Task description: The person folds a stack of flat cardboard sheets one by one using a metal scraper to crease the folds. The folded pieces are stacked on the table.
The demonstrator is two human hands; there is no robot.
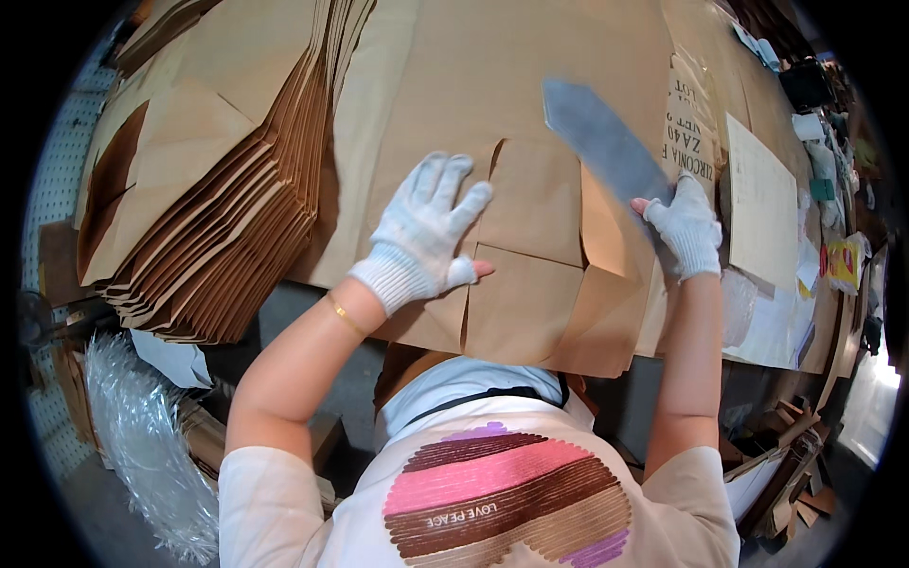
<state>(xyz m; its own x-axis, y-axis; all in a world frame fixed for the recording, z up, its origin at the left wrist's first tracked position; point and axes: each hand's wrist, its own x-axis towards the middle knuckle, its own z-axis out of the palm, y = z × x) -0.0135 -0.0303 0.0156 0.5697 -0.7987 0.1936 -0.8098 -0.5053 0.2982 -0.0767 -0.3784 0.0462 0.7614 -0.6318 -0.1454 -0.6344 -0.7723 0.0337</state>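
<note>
I look down on a big work table [720,57] covered in brown paper, in a busy, crowded shop. My landmark is the folded end of the brown paper bag [530,284] lying flat right in front of me, close to the near edge of the table.

My left hand [424,241], in a white knit glove, lies spread wide and flat on the left side of that fold, pressing the paper down. It holds nothing. My right hand [686,227], also gloved, is closed around the low end of a long flat grey tool [601,142]. The tool slants up and away from the right side of the fold, over the paper.

I think the step in hand is making the bottom of the bag: the flaps are folded in and the seams want pressing flat. The next move, I guess, calls for laying the grey tool on the fold and rubbing along it while the left hand keeps the paper from sliding.

To the left of the fold stands a tall stack of finished brown bags [218,208], fanned out, quite near my left hand. To the right of the fold lie a printed cardboard piece [686,114] and a pale sheet [762,208], just beside my right hand. So side room is tight. The fold hangs a little over the near table edge. The most open room is the bare paper beyond the fold.
</note>
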